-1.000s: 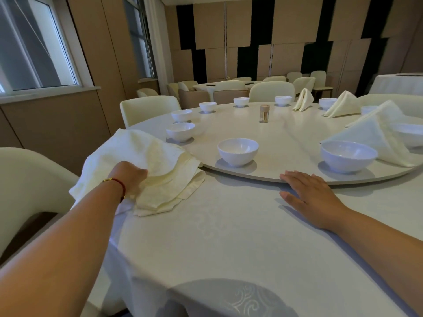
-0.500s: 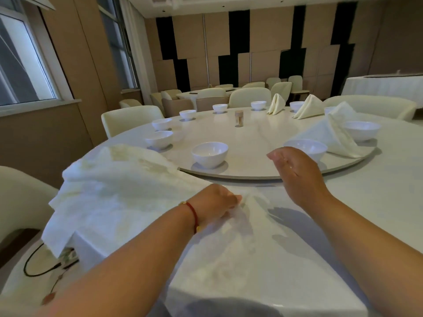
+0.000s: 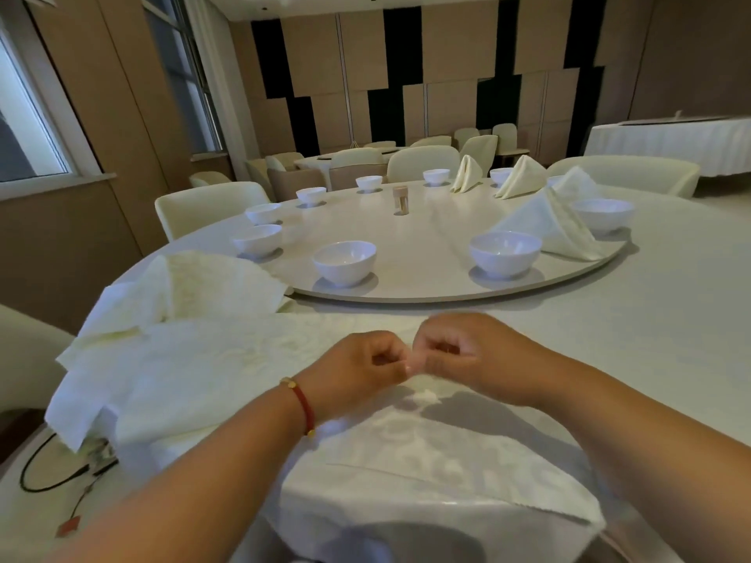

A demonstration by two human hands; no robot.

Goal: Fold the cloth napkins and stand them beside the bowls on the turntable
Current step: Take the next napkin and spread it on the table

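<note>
Napkin [image 3: 227, 371] lies spread on the bench, your left hand [image 3: 357, 371] and right hand [image 3: 459, 355] pinching one edge together mid-fold; next, crease it.

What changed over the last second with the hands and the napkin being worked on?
The left hand pulled one napkin off the stack of napkins toward the table's near edge and spread it flat. The right hand lifted off the tablecloth near the turntable and came in; both now pinch the napkin at its middle, side by side. Bowls and folded napkins on the turntable look unchanged.
</note>
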